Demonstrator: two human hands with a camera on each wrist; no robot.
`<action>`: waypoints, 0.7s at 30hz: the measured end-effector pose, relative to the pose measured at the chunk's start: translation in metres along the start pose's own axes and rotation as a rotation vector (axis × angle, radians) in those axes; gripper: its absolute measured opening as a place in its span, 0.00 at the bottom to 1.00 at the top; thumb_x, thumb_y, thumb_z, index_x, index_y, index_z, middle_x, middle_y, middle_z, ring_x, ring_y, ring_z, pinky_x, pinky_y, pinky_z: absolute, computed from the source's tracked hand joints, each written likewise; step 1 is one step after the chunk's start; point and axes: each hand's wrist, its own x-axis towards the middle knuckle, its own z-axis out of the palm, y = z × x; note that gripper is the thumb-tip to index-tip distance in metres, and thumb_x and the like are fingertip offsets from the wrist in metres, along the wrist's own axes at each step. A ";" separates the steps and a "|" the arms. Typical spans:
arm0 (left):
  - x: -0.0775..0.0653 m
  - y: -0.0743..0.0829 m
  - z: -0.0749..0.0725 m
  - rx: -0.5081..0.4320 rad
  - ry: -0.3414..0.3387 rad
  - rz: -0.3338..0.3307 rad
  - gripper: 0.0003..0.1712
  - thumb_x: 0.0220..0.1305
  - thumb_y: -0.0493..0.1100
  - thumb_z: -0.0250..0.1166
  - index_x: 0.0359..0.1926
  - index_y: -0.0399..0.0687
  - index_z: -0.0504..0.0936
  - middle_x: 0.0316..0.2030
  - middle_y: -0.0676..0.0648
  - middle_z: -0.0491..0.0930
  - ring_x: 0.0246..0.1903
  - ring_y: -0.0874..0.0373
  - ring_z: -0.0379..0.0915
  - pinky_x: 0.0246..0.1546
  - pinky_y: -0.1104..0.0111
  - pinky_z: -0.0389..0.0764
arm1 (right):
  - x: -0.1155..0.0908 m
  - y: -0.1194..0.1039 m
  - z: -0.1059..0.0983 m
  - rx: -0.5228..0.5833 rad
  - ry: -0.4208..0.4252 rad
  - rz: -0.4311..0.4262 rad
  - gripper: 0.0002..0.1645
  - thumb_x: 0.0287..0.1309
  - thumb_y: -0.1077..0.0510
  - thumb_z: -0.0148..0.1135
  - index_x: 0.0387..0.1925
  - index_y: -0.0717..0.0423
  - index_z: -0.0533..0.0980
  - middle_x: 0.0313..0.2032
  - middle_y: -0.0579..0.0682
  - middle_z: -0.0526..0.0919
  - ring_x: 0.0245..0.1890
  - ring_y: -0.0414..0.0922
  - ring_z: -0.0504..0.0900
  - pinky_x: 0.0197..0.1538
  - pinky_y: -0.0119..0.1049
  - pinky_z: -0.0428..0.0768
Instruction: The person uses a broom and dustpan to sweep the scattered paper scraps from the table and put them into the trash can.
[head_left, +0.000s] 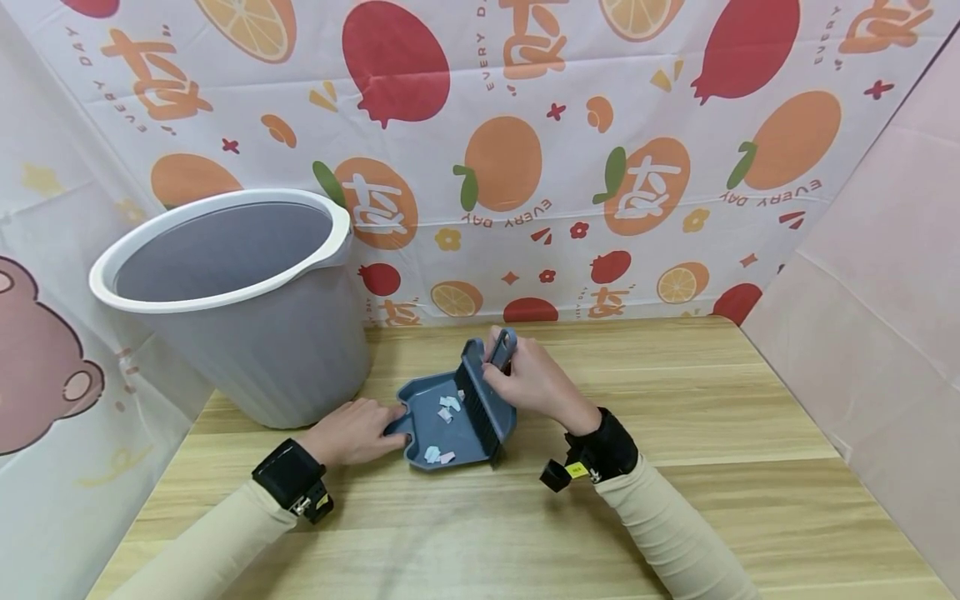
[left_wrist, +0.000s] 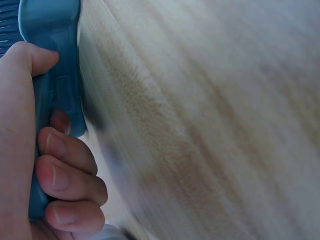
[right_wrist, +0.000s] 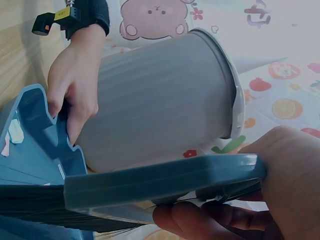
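Note:
A blue-grey dustpan (head_left: 431,392) lies on the table with several small pale paper scraps (head_left: 446,413) in it. My left hand (head_left: 352,432) grips its short handle; in the left wrist view the fingers (left_wrist: 72,180) curl under the handle and the thumb lies along it. My right hand (head_left: 534,379) holds a small hand brush (head_left: 491,400) by its handle, tilted upright. The brush's dark bristles (right_wrist: 30,202) reach down into the right side of the pan, next to some of the scraps.
A tall grey bin (head_left: 277,350) with a white rim stands at the back left, close behind my left hand. A fruit-print cloth (head_left: 502,167) hangs along the table's back edge, and pale cloths hang at both sides. Wooden tabletop (head_left: 675,433) extends to the right.

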 end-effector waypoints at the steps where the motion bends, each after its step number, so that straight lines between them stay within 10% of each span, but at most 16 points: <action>1: 0.000 0.000 0.000 0.001 0.002 0.001 0.27 0.76 0.56 0.65 0.63 0.41 0.88 0.23 0.59 0.62 0.27 0.64 0.69 0.33 0.69 0.68 | 0.000 0.000 0.000 -0.006 -0.014 0.009 0.02 0.72 0.65 0.61 0.41 0.57 0.75 0.25 0.45 0.71 0.22 0.35 0.65 0.31 0.30 0.64; 21: -0.003 -0.001 0.000 -0.007 0.037 0.022 0.24 0.76 0.55 0.64 0.60 0.42 0.88 0.24 0.60 0.57 0.25 0.65 0.65 0.30 0.70 0.64 | -0.004 0.004 -0.021 -0.094 -0.104 0.153 0.06 0.76 0.64 0.57 0.38 0.55 0.72 0.24 0.44 0.68 0.20 0.39 0.66 0.31 0.31 0.65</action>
